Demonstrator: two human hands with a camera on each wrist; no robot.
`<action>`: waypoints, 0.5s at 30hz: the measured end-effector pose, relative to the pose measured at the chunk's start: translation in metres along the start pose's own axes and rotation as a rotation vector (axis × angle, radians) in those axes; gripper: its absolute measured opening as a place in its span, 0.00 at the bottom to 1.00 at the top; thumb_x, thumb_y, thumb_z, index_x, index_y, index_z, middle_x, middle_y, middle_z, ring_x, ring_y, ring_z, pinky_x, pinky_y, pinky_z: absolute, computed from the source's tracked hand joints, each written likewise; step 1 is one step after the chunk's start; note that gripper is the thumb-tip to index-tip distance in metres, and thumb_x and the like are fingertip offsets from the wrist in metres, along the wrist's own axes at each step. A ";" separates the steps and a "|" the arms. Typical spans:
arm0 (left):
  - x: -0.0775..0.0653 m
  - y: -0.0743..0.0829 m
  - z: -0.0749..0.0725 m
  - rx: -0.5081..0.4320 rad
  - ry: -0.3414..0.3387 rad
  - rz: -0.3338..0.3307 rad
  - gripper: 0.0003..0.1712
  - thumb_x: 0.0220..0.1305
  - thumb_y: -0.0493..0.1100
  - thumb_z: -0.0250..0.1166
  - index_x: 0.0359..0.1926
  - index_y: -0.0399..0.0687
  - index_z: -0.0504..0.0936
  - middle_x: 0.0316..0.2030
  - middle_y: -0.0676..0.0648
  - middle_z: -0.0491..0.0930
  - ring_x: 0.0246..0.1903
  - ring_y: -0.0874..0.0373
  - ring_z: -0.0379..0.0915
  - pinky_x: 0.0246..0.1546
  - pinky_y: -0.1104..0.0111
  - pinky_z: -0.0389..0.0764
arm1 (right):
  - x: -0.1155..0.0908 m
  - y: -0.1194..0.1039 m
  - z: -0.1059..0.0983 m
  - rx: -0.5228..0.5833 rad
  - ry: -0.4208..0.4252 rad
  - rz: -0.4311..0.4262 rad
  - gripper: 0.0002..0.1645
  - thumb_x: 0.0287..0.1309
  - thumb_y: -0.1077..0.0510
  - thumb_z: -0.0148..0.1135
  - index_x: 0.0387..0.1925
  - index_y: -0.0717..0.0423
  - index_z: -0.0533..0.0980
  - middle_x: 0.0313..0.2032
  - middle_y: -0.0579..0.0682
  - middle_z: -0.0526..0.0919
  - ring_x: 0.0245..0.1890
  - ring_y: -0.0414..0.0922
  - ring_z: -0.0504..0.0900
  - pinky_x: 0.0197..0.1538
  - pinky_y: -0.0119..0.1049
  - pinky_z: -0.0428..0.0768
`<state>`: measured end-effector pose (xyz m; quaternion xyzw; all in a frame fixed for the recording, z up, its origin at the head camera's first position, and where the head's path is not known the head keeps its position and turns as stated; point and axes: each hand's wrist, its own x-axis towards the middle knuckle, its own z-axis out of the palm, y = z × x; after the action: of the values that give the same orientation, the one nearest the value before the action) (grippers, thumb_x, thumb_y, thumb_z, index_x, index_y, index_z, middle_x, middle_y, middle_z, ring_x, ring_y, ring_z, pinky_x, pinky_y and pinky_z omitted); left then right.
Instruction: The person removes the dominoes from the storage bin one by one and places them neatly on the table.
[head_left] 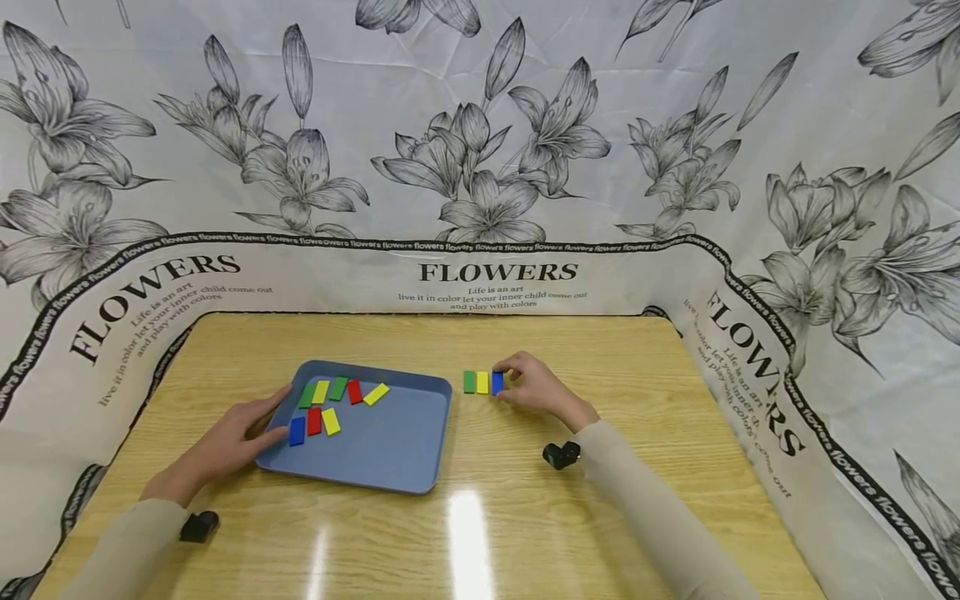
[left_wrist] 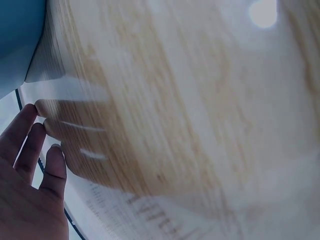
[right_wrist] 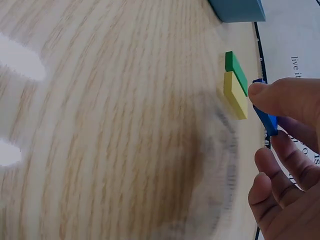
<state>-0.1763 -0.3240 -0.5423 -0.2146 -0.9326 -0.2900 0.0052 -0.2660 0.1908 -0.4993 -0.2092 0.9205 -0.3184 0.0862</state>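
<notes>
With thumb and fingers my right hand [head_left: 536,385] pinches a small blue rectangular block [right_wrist: 265,116] by its ends. Just left of it on the table, a yellow block [head_left: 482,382] and a green block [head_left: 469,382] lie side by side. At the left rim of a blue-grey tray [head_left: 397,450] rests my left hand [head_left: 228,437], its thumb and forefinger spread along the edge. In the left wrist view the other fingertips [left_wrist: 54,152] touch the wooden table beside the tray.
Inside the tray are several loose blocks, among them a blue block [head_left: 297,431], a red block [head_left: 314,421] and a tilted yellow block [head_left: 377,394]. A white flower-printed cloth [head_left: 495,283] stands along the back and sides of the table [head_left: 510,533].
</notes>
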 end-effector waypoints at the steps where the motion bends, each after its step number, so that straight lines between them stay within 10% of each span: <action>1: 0.000 0.000 0.000 0.001 -0.002 -0.003 0.43 0.71 0.50 0.66 0.80 0.43 0.60 0.71 0.30 0.69 0.69 0.28 0.66 0.65 0.33 0.67 | 0.000 0.001 0.001 0.003 -0.002 0.002 0.29 0.57 0.59 0.75 0.60 0.60 0.80 0.53 0.58 0.79 0.50 0.52 0.79 0.52 0.47 0.82; 15: 0.001 0.002 -0.002 0.000 -0.004 -0.007 0.42 0.72 0.50 0.66 0.79 0.42 0.60 0.71 0.31 0.69 0.69 0.30 0.66 0.65 0.34 0.67 | 0.007 0.015 0.013 0.015 -0.009 0.030 0.29 0.59 0.61 0.74 0.61 0.65 0.79 0.50 0.59 0.77 0.34 0.44 0.72 0.36 0.33 0.72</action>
<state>-0.1768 -0.3233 -0.5397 -0.2122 -0.9333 -0.2898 0.0022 -0.2736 0.1909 -0.5187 -0.1964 0.9207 -0.3230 0.0968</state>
